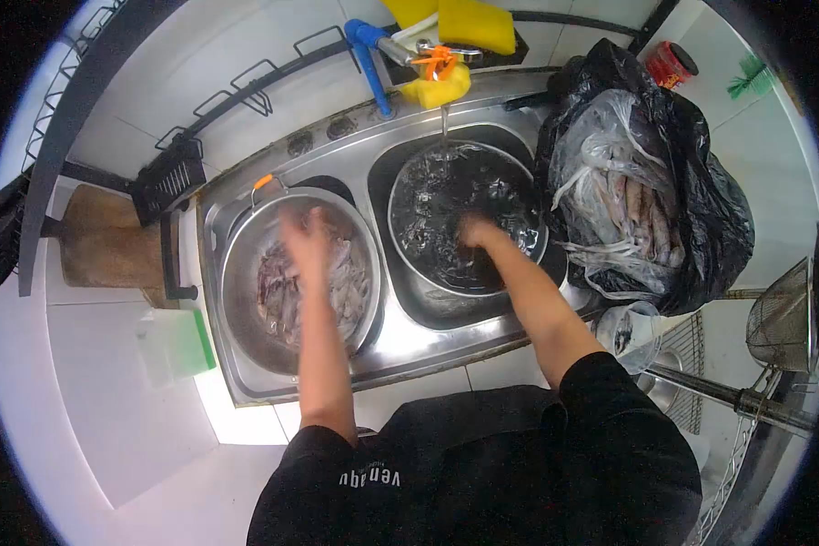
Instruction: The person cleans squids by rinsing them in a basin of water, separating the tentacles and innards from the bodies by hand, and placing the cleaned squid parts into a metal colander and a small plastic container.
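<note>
the left hand (pixel 307 238), blurred and spread wide, is over pale and purplish squid (pixel 344 293) in a round steel bowl (pixel 238 305). the right hand (pixel 472 231) is partly under dark water (pixel 432 196) in a round metal-rimmed basin (pixel 408 258); i cannot tell its grip.

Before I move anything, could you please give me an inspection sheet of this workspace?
Surface: steel double sink.
Job's things: left metal bowl with squid-like pieces; right metal bowl of dark water under the running tap; black bag beside the sink, with more such pieces.
Clutter: yellow sponge behind the tap; red jar behind the bag.
Hands: left hand over the left bowl, blurred; right hand partly in the water, fingers hidden.
Cables: nothing seen.
Surroundings: wooden board at left, mesh strainer at right.
</note>
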Motion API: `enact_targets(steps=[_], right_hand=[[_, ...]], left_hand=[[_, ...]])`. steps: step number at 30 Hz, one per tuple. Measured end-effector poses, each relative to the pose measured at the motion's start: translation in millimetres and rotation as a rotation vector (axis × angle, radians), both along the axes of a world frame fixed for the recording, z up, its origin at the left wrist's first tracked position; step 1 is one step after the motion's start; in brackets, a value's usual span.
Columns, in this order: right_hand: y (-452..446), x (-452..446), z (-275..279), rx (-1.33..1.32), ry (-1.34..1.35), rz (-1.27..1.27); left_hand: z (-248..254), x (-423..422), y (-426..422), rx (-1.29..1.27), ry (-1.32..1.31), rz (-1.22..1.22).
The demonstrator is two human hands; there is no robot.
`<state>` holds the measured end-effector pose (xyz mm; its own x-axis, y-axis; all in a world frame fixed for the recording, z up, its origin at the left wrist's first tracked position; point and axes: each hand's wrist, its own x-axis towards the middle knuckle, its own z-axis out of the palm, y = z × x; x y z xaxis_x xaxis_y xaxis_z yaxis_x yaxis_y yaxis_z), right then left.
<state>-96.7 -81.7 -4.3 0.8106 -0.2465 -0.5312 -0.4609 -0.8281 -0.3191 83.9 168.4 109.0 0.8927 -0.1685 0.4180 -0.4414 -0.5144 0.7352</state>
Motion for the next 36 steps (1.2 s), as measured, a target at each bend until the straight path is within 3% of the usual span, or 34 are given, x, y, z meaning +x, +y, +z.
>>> enact_targets(steps=[1, 2, 3, 5, 6, 7, 9, 10, 13, 14, 15, 18, 20, 21, 22, 23, 24, 25, 27, 30, 31, 33, 34, 36], right_hand=[[-10.3, 8.7, 3.6, 0.022, -0.063, -0.017], [-18.0, 14.4, 6.9, 0.041, -0.126, -0.035], [-19.7, 12.5, 22.8, 0.037, -0.12, -0.028], [-24.4, 8.1, 66.9, 0.415, -0.296, -0.242], [-29.8, 5.6, 63.7, 0.521, -0.358, -0.293], [-29.8, 3.1, 71.6, 0.511, -0.357, -0.284], [-22.4, -9.3, 82.7, 0.696, -0.481, -0.437], [-16.6, -14.1, 78.8, 0.645, -0.613, -0.326], [-6.4, -30.3, 84.7, 0.595, -0.448, -0.212], [-7.1, -36.5, 97.6, 0.296, -0.292, -0.169], [-7.2, -36.1, 96.2, 0.287, -0.294, -0.184], [-16.5, -19.8, 82.3, 0.541, -0.738, -0.642], [-3.9, -9.1, 120.4, 0.828, -0.753, -0.687], [-10.9, -0.9, 97.7, 0.868, -0.727, -0.59], [-4.5, 16.0, 84.2, 0.932, -0.751, -0.8], [-4.8, 19.9, 100.0, 0.988, -0.737, -0.707], [1.0, 33.1, 98.6, 1.051, -0.859, -0.823], [-2.4, 34.2, 100.8, 1.055, -0.868, -0.826], [-7.3, 49.5, 109.2, 1.436, -0.729, -0.852], [-10.2, 62.3, 109.9, 1.406, -0.763, -0.796], [-10.6, 64.1, 108.7, 1.39, -0.744, -0.747], [-7.6, 59.6, 126.7, 1.392, -0.705, -0.754], [-7.0, 55.3, 130.6, 1.383, -0.672, -0.789], [-3.4, 48.2, 135.0, 1.386, -0.683, -0.757]], left_hand=[[-18.1, -10.8, -12.2, -0.089, 0.207, -0.269], [1.5, -49.8, -38.0, -0.388, 0.667, -0.372], [10.7, -70.9, -56.4, -0.407, 0.925, -0.499], [-26.2, -84.5, -93.3, -0.29, 1.367, -0.526], [-30.6, -88.8, -114.3, -0.233, 1.545, -0.324], [-39.2, -89.6, -127.4, -0.248, 1.542, -0.327], [-57.0, -87.2, -146.6, -0.759, 1.629, -0.464], [-62.5, -81.4, -156.9, -0.88, 1.642, -0.489], [-81.6, -63.3, -183.2, -0.855, 1.623, -0.43], [-86.6, -55.0, -189.9, -0.766, 1.616, -0.457], [-74.8, -59.2, -192.5, -0.758, 1.624, -0.473], [-34.4, -76.6, -199.6, -0.679, 1.107, -0.447], [-27.6, -79.1, -204.3, -0.527, 0.997, -0.422], [-36.1, -78.2, -209.4, -0.545, 0.925, -0.43], [-42.8, -73.3, -214.1, -0.567, 0.844, -0.435], [-26.8, -71.3, -211.1, -0.435, 0.699, -0.342], [-36.0, -60.7, -210.6, -0.661, 0.709, -0.401], [-12.1, -55.8, -199.9, -0.519, 0.556, -0.346], [61.4, -59.0, -181.3, -0.511, 0.235, -0.241], [157.6, -64.1, -173.5, -0.536, -0.134, -0.415], [165.8, -52.1, -183.0, -0.474, -0.336, -0.465], [203.1, -62.4, -186.2, -0.226, -0.419, -0.656], [212.4, -66.5, -194.5, -0.071, -0.608, -0.649], [223.4, -76.3, -194.9, 0.062, -0.616, -0.726]])
